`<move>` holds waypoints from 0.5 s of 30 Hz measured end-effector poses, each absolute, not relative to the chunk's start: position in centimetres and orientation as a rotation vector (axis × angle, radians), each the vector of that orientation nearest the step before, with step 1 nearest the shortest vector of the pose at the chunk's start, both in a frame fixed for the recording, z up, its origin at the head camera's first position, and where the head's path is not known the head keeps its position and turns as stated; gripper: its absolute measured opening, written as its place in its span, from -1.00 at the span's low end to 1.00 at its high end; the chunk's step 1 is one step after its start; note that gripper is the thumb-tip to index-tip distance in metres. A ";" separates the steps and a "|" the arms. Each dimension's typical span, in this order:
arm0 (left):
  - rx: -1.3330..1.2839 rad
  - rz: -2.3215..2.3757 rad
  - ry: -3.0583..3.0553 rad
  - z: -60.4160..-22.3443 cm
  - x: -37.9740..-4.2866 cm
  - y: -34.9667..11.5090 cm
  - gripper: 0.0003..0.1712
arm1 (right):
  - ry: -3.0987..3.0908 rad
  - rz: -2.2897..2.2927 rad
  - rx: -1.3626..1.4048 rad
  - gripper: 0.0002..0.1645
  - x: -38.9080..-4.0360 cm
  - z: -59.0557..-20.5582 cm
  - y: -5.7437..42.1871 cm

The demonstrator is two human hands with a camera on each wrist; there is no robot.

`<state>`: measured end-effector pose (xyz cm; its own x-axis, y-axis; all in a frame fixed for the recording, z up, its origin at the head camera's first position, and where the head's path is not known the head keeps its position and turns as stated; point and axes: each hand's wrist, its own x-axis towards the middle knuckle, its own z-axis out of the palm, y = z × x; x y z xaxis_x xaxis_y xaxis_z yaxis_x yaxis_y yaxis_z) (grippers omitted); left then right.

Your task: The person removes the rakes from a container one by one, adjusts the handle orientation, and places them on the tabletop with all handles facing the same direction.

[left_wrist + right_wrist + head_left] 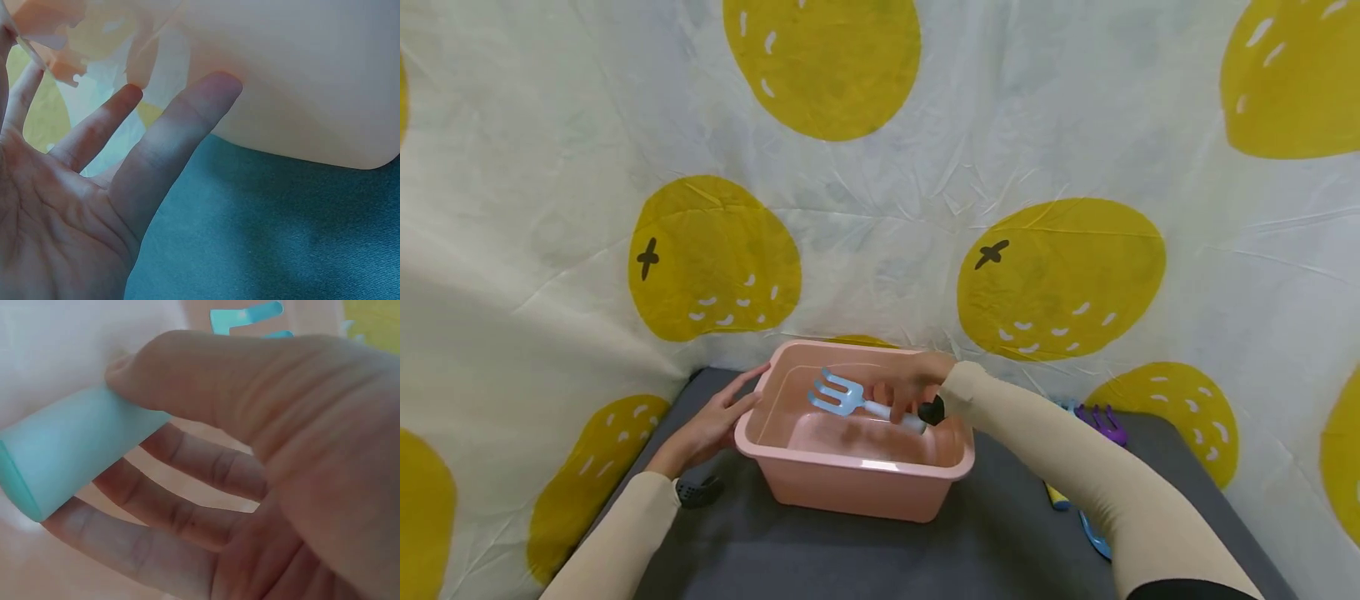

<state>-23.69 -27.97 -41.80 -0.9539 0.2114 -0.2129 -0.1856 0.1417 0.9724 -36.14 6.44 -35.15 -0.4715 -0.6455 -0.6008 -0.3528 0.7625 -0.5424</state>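
Observation:
A pink plastic basin [850,487] stands on the dark grey table [760,562]. Over its inside, my right hand [917,375] pinches the pale handle of a small light-blue toy garden fork [847,398], whose tines point left. In the right wrist view, the thumb presses the handle [75,444] from above and the fingertips support it from below. My left hand [711,429] rests at the basin's left rim. Its fingers [103,128] are spread and fairly straight against the basin wall in the left wrist view.
Right of the basin, partly behind my right sleeve [1060,458], lie a purple toy fork [1108,425], a yellow-and-blue handle end [1057,497] and a blue curved piece [1094,537]. A white cloth with yellow fruit prints [887,258] hangs behind the table.

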 end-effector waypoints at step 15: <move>0.027 1.848 2.143 -41.6 -23.6 -27.8 -0.20 | 2.215 -0.432 -0.832 -0.29 -34.0 -27.3 11.6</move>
<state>-23.55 -27.84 -41.60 -0.9517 0.2144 -0.2199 -0.1859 0.1676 0.9682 -33.96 11.64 -27.29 -0.5325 -0.6752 -0.5104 -0.4341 0.7355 -0.5201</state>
